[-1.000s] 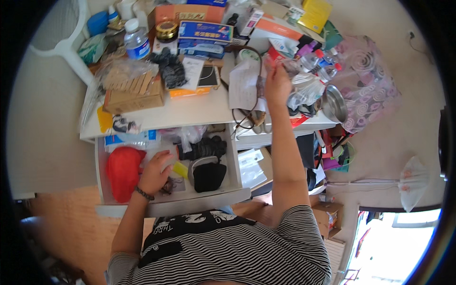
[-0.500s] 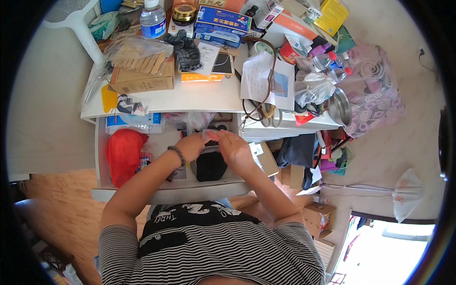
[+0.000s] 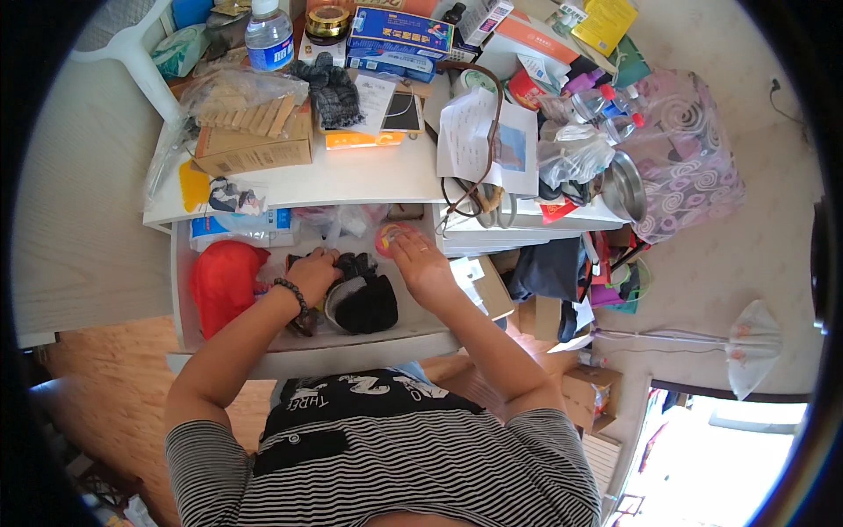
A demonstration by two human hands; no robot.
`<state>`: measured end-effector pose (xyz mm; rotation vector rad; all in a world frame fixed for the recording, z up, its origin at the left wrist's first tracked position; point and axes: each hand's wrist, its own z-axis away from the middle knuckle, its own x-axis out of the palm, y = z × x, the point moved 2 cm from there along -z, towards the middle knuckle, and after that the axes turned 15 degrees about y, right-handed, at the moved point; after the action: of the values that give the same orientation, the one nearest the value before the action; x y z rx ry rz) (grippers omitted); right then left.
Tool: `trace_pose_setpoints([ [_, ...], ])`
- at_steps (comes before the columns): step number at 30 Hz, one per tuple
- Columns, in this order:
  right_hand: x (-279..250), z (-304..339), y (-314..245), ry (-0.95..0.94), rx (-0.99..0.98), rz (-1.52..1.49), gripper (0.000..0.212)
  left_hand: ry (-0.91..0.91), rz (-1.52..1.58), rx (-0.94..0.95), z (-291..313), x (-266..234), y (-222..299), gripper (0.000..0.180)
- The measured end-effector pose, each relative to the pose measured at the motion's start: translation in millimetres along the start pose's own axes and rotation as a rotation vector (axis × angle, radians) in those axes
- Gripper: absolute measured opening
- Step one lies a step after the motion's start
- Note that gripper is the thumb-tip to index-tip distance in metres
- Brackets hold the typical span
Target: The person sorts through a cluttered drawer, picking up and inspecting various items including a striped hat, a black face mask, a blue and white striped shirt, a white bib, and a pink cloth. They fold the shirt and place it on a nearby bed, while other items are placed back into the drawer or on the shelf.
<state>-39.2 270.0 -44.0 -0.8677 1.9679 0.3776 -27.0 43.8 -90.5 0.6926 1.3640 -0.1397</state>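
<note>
Both hands are inside an open white drawer [image 3: 189,281]. My left hand [image 3: 314,274] reaches down with bent fingers apart, touching dark items beside a small black bundle [image 3: 356,263]. My right hand [image 3: 423,265] has its fingertips on a round pink-red item [image 3: 387,237] near the drawer's back right; its kind is unclear. Between the hands lies a black and grey cloth item [image 3: 364,303]. At the drawer's left rests a red cloth bundle [image 3: 226,285], with a blue and white package [image 3: 241,227] behind it. Clear plastic bags [image 3: 342,220] lie along the back.
Above the drawer, the white desktop [image 3: 351,180] bears a cardboard box [image 3: 255,149], grey knitted gloves [image 3: 332,92], a water bottle [image 3: 268,39], blue boxes [image 3: 399,35], papers with a brown strap [image 3: 479,140] and a metal bowl [image 3: 623,189]. An opened carton [image 3: 483,285] stands right of the drawer.
My hands have moved apart from a small clear-and-pink item held between them. The left went down and left to the dark items; the right stays by the pink item at the back right.
</note>
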Motion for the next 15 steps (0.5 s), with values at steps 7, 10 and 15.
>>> trace_pose_setpoints([
  [7, 35, 13, -7, -0.273, -0.048, 0.11, 0.041, 0.179, 0.139, -0.047, 0, 3, 25, 0.029],
  [10, 46, 21, -2, -0.358, -0.049, 0.199, 0.041, 0.051, 0.091, -0.013, 2, 9, 29, 0.032],
  [15, 38, 5, 5, -0.5, 0.206, -0.064, 0.033, 0.038, 0.065, 0.057, 16, 20, 18, 0.036],
])
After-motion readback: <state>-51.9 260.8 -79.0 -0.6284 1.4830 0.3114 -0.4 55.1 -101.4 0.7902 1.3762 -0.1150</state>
